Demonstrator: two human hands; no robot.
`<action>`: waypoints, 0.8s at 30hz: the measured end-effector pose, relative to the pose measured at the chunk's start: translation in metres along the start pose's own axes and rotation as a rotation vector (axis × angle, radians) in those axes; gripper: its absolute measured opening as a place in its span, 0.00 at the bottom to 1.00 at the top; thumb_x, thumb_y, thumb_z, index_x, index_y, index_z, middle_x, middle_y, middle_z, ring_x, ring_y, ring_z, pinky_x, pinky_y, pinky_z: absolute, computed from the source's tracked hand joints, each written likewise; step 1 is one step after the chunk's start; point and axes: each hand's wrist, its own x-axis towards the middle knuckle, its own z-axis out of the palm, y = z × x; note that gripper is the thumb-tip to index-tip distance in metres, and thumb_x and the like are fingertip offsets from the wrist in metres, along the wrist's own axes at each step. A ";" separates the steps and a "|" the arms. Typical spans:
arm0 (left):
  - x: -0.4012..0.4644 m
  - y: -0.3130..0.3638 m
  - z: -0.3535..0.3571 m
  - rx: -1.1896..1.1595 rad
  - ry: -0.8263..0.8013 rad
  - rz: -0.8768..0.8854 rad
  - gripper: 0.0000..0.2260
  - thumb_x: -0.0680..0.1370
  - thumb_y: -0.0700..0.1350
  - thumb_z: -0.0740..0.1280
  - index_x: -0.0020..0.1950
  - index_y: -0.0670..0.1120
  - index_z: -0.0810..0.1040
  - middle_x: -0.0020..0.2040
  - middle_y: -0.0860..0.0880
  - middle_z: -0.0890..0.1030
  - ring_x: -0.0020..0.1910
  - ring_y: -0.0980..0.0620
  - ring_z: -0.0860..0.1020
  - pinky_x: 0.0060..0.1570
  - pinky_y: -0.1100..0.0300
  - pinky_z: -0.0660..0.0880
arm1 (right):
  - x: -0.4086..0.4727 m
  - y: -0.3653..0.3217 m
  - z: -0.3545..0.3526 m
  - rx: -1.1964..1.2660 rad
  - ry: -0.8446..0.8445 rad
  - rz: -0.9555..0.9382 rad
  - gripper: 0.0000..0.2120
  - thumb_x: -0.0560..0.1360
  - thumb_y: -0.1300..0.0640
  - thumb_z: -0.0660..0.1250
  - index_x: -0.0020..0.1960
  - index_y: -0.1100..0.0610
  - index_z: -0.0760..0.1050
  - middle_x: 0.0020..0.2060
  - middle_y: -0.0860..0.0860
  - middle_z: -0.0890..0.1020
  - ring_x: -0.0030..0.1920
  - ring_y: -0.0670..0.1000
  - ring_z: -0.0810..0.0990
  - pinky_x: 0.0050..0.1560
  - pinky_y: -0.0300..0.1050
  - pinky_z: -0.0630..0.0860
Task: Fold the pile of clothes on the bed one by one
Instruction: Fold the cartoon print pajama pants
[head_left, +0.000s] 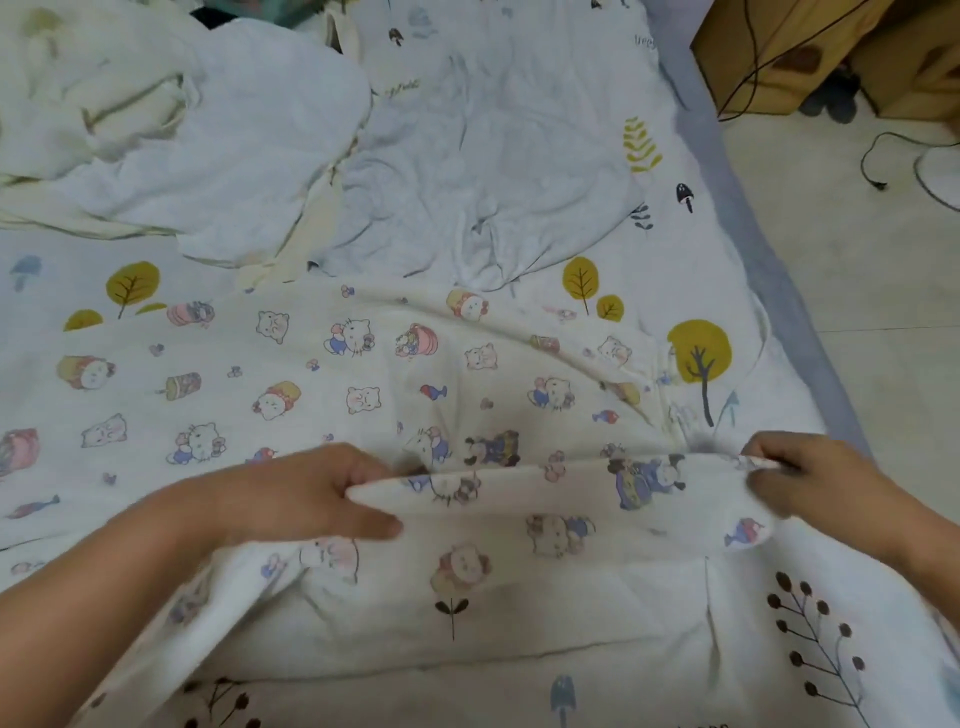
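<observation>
From the head view, a white cartoon-print garment (363, 374) lies spread across the bed (675, 623), its near edge lifted into a fold. The left hand (311, 493) pinches that fold at one end and the right hand (810, 478) apparently grips the other, though blurred. Beyond it lies a rumpled pile of pale clothes (249, 140).

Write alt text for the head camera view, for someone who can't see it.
Both hands, left hand and right hand, pinch a fold in a cartoon-print garment spread on a tree-patterned bed sheet. Crumpled white clothes lie beyond.
</observation>
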 end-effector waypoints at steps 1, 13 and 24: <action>0.002 0.000 -0.011 0.038 0.131 0.020 0.05 0.75 0.48 0.68 0.42 0.49 0.81 0.39 0.45 0.81 0.38 0.49 0.78 0.45 0.50 0.76 | 0.002 0.001 -0.005 0.138 0.050 -0.021 0.13 0.72 0.69 0.65 0.33 0.55 0.73 0.26 0.47 0.74 0.27 0.44 0.69 0.30 0.37 0.65; 0.082 -0.006 -0.106 0.469 0.747 -0.248 0.13 0.71 0.56 0.70 0.45 0.50 0.71 0.37 0.55 0.77 0.39 0.50 0.76 0.34 0.60 0.67 | 0.113 -0.027 0.034 0.388 0.291 0.295 0.23 0.72 0.46 0.68 0.60 0.59 0.71 0.48 0.56 0.78 0.49 0.58 0.77 0.51 0.46 0.72; 0.096 -0.027 -0.134 0.600 1.257 -0.159 0.08 0.77 0.40 0.61 0.53 0.39 0.76 0.48 0.35 0.78 0.47 0.35 0.75 0.42 0.50 0.69 | 0.128 -0.032 0.046 0.425 0.547 0.255 0.16 0.74 0.48 0.67 0.50 0.59 0.69 0.41 0.54 0.77 0.44 0.59 0.76 0.40 0.46 0.69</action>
